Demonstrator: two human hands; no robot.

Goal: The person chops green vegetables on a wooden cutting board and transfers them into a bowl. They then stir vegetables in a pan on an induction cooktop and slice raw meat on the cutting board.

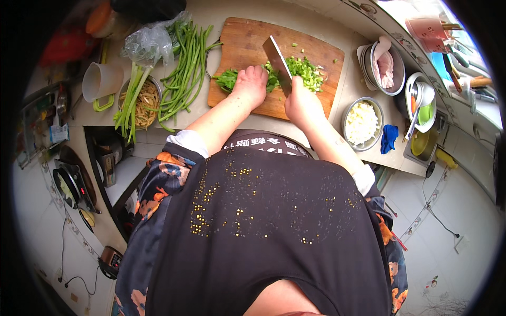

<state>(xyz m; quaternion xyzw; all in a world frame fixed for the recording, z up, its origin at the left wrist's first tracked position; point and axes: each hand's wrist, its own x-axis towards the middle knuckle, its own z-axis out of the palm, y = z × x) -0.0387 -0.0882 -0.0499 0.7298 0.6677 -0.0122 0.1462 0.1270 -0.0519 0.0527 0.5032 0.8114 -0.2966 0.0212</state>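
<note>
A wooden cutting board (245,43) lies on the counter in front of me. My right hand (302,100) grips a cleaver (278,63), its broad blade standing over the greens. With curled fingers, my left hand (252,85) presses a bunch of leafy greens (226,80) against the board, just left of the blade. Chopped green pieces (306,71) are heaped to the right of the cleaver, and a few bits are scattered farther up the board. The cleaver's handle is hidden inside my right hand.
Left of the board lie long green beans (184,75) and bagged celery-like stalks (136,85) across a bowl of pale brown strips (148,106). A white pitcher (99,83) stands beyond. To the right are a bowl of chopped white pieces (361,122), a blue cloth (389,138) and a bowl with raw meat (384,71).
</note>
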